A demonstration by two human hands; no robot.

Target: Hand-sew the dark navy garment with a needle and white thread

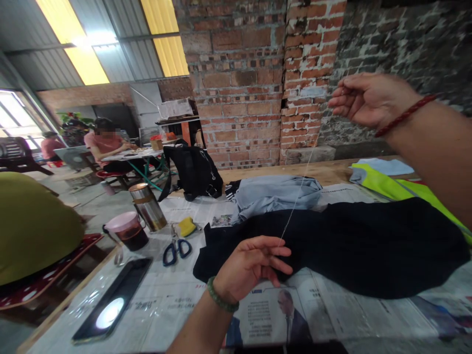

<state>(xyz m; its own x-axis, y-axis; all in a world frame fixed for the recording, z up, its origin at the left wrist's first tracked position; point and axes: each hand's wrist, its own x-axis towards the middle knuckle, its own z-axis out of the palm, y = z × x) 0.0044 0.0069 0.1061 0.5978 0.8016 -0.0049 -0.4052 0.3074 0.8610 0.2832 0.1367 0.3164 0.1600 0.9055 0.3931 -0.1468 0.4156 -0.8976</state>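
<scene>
My right hand (372, 101), wearing a red braided bracelet, is raised at the upper right with thumb and fingers pinched on a thin pale thread (300, 189). Whether a needle is in that pinch is too small to tell. The thread runs taut and slanting down to my left hand (252, 265), which wears a green bead bracelet. That hand holds the thread's lower part at its fingers, the other fingers loosely spread; the exact grip is partly hidden. Beneath and beside it a dark navy cloth (372, 246) lies spread over the newspaper (184, 314).
Left of the cloth are scissors (177, 250), a yellow object (187, 226), a lidded cup (129, 233), a steel flask (148, 206) and a phone (112, 300). Behind lie grey clothing (276, 194), a black backpack (195, 169) and a hi-vis garment (383, 182). People sit at the left.
</scene>
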